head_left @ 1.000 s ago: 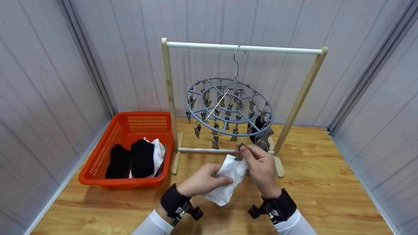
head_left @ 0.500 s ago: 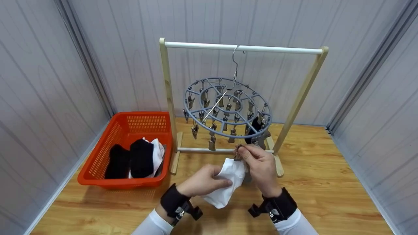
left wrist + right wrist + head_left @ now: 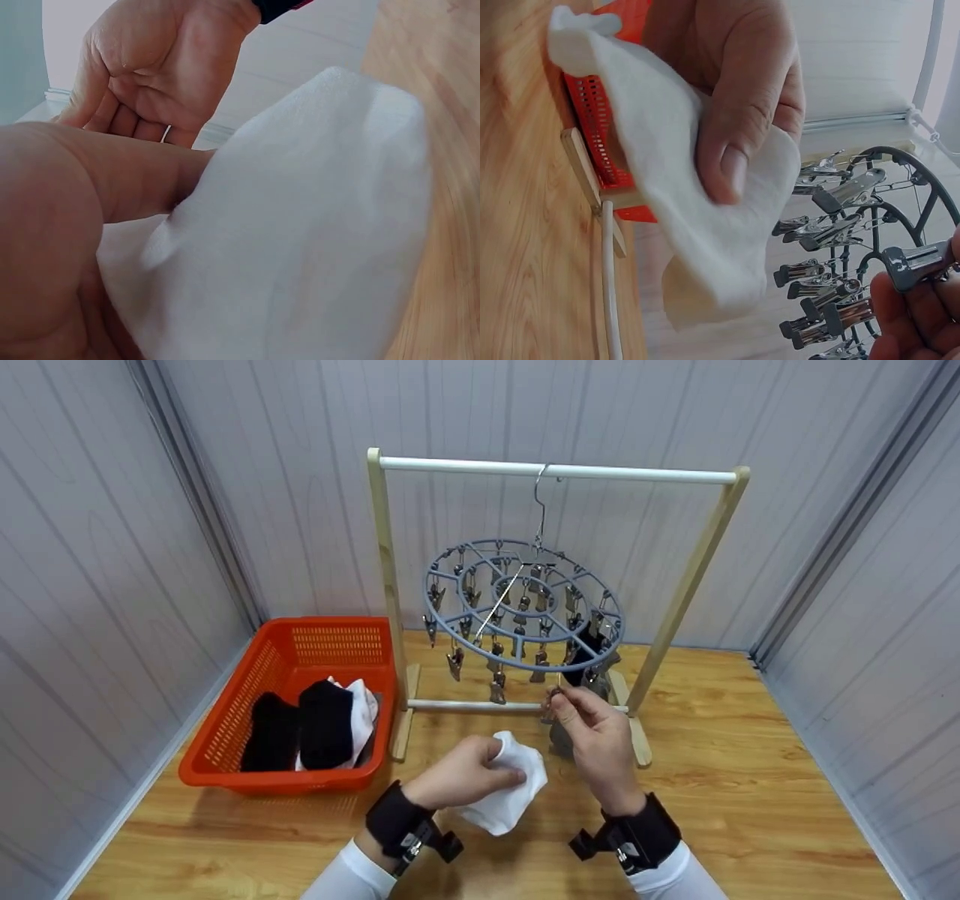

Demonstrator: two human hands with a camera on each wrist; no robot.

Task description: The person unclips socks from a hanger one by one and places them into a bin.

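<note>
In the head view my left hand (image 3: 465, 776) pinches a white sock (image 3: 514, 791) between thumb and fingers. The sock hangs apart from the hanger. My right hand (image 3: 600, 742) holds a metal clip at the front edge of a round grey clip hanger (image 3: 517, 654). The right wrist view shows that clip (image 3: 919, 264) in the right fingers, nothing seen in its jaws. The sock (image 3: 667, 165) droops there over the left thumb. Most of the left wrist view is filled by the sock (image 3: 315, 217), and the right hand (image 3: 165, 67) is behind it.
The hanger hooks over the white bar (image 3: 637, 474) of a wooden-legged rack. Several metal clips dangle from it. A black sock (image 3: 581, 660) and grey cloth (image 3: 561, 739) are at its right side. An orange basket (image 3: 202, 750) at left contains black and white socks.
The white sock's top edge was at the clip in the right hand; now it is apart, lower and to the left, in the left hand. The right hand keeps its place at the clip.
</note>
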